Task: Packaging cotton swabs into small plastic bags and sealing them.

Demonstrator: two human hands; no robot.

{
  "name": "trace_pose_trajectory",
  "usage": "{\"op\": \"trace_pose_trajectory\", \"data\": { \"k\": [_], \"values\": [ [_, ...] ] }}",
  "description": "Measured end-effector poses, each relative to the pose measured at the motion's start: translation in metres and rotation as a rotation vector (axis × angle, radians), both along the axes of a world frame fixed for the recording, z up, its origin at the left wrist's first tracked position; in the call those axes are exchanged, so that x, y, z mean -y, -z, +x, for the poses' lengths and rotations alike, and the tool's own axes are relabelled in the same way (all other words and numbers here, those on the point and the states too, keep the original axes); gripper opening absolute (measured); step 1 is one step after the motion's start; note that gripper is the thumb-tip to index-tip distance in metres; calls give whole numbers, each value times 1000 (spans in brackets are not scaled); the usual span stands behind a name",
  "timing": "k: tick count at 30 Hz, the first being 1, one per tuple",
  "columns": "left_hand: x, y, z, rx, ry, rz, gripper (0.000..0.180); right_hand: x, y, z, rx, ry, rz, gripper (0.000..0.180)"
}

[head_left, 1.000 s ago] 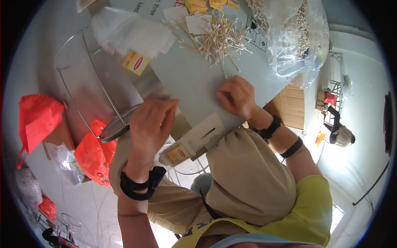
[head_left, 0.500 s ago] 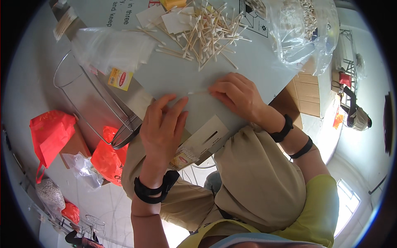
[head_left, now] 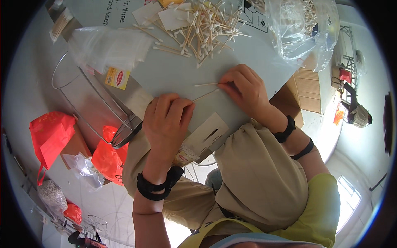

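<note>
My left hand (head_left: 165,120) pinches one end of a cotton swab (head_left: 205,96), which slants up to the right just above the grey tabletop (head_left: 165,78). Another cotton swab (head_left: 206,84) points leftward from the closed fingertips of my right hand (head_left: 246,89). The two swabs lie close to each other between my hands. Beyond them is a loose heap of cotton swabs (head_left: 209,31) with wooden sticks. Close to my left wrist, at the near table edge, a small box (head_left: 184,157) holds several swabs, partly hidden by the hand. Its white flap (head_left: 209,132) has a black slot.
Clear plastic sleeves (head_left: 111,45) and a yellow card (head_left: 117,78) lie at the left. White cards (head_left: 173,18) touch the heap. A clear bag of swabs (head_left: 302,29) sits far right. Beside the table are a metal rack (head_left: 89,99), red bags (head_left: 51,138) and a cardboard box (head_left: 306,91).
My left fingers have closed on a swab, where they were spread before. My right hand has shifted slightly right and up, and its swab now shows clearly.
</note>
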State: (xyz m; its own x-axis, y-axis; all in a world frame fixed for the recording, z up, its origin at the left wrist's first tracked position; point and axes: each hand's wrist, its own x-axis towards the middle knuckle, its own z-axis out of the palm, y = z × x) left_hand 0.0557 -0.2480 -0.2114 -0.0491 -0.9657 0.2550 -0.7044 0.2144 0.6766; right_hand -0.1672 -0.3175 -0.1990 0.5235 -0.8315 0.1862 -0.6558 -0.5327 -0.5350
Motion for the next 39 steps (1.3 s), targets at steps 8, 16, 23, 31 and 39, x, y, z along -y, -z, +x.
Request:
{"op": "trace_pose_trajectory", "data": {
  "k": [8,16,23,31,39],
  "values": [
    [-1,1,-3,33,-63,-4,23,6,-2,8,50,-226,18,17],
    [-2,8,-3,-11,-76,-56,20,37,-7,2,108,214,73,21],
    [-1,8,-5,3,-73,-73,20,50,5,-1,-36,54,-189,18],
    [-1,8,-5,18,-66,-108,22,12,-8,14,-19,-155,-17,15],
    [-2,9,-4,9,-62,-109,21,15,-28,1,-106,-1,178,16]
  ]
}}
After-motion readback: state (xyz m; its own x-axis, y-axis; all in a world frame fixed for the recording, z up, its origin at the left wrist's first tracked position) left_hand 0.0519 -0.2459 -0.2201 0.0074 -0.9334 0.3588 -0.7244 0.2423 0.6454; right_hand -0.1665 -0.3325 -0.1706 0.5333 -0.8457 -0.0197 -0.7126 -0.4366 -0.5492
